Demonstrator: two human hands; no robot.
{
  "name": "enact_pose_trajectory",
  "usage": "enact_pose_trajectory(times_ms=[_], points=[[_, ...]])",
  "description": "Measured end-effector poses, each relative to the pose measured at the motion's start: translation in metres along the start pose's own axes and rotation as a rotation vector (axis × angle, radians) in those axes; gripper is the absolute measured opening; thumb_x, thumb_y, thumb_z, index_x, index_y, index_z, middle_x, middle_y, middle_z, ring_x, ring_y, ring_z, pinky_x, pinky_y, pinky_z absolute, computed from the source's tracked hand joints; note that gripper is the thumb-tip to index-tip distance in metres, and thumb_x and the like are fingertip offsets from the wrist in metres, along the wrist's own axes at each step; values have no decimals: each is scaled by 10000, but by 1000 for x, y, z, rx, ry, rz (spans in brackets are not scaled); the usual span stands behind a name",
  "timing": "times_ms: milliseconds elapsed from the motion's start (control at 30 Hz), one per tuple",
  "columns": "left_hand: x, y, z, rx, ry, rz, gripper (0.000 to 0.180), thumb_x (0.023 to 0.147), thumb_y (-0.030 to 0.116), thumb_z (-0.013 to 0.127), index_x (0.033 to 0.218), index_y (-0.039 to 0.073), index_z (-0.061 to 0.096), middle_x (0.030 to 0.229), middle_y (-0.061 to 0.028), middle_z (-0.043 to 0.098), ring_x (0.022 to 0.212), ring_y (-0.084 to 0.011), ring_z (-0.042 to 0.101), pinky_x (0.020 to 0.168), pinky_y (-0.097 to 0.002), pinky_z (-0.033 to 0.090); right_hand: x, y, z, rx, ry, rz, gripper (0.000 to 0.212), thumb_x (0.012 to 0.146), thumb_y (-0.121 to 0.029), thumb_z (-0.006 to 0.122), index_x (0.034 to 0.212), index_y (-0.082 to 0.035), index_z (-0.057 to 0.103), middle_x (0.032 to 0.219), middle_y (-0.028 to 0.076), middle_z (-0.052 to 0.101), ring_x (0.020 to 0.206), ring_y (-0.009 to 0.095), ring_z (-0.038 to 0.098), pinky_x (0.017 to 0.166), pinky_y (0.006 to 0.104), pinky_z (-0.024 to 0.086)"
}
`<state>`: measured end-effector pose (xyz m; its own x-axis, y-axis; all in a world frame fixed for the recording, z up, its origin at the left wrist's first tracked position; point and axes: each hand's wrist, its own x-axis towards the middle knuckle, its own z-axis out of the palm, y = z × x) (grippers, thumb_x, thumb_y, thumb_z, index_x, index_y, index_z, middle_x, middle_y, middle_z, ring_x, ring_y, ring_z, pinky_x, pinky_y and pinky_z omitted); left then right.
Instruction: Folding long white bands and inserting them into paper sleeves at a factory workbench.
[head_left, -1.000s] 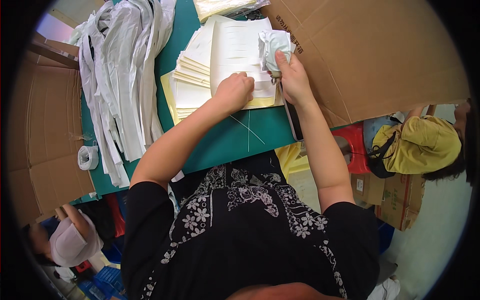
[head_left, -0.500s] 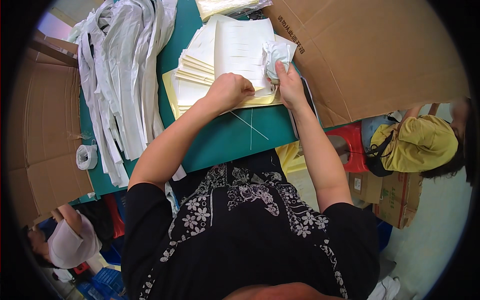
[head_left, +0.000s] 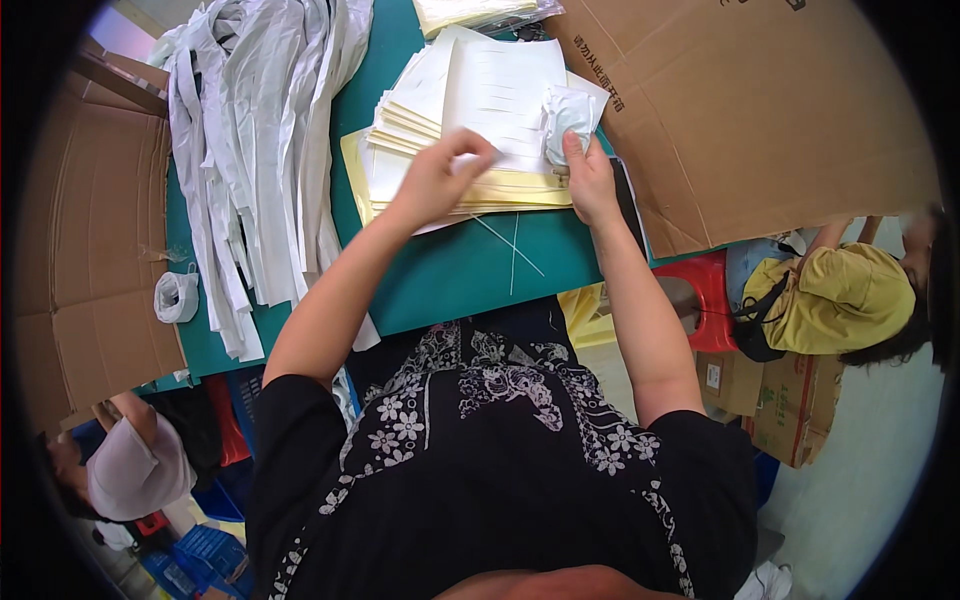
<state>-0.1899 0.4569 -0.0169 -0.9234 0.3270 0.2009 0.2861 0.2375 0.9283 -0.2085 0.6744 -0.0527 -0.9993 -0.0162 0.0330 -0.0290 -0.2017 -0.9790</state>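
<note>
My right hand (head_left: 592,182) grips a soft, pale white bundle (head_left: 568,122), the thumb lying across its lower part. The bundle rests above the right side of a fanned stack of white sheets with yellow undersides (head_left: 405,105). Over that stack's middle hovers my left hand (head_left: 436,180), thumb and fingers curled together and somewhat blurred. Whatever is pinched at its fingertips is too small to make out. The topmost white sheet (head_left: 505,75) carries several short slits or lines. Two thin white strips (head_left: 514,250) lie crossed on the green table below the stack.
Long white strips (head_left: 265,140) hang in a heap on the green table (head_left: 430,285) at the left. A white roll (head_left: 176,297) sits by its left edge. Large cardboard (head_left: 760,120) stands at the right. Two people sit nearby, one in a yellow top (head_left: 850,295).
My left hand has lifted off the lower edge of the stack, moving up and slightly left. My right hand still grips the bundle. The whole view has shifted a little.
</note>
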Motion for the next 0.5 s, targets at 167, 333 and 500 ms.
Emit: enact_pose_trajectory(times_ms=[167,333,500], points=[[0,-6,-61,-765,157,-219,71,906,85,497,923,26,533,888,-81,645,892,-154,611,889,-289,434,-11,7,21,-1023,-60,-647,281,862,-207,568,1030,14,522,1032,186,565,1080,370,495,899,408,408],[-41,1,-156,-960,411,42,80,920,77,458,926,48,533,696,6,488,609,-57,497,750,-270,449,-12,10,28,-1136,-221,-673,251,828,-176,603,983,8,533,1024,196,567,1126,386,458,928,435,384],[-65,47,-80,-377,434,-224,167,898,202,564,959,47,562,745,37,505,676,-32,453,589,-187,375,-6,-31,46,-1063,-305,-499,278,851,-212,587,1017,8,552,1005,189,574,1074,360,494,873,408,410]])
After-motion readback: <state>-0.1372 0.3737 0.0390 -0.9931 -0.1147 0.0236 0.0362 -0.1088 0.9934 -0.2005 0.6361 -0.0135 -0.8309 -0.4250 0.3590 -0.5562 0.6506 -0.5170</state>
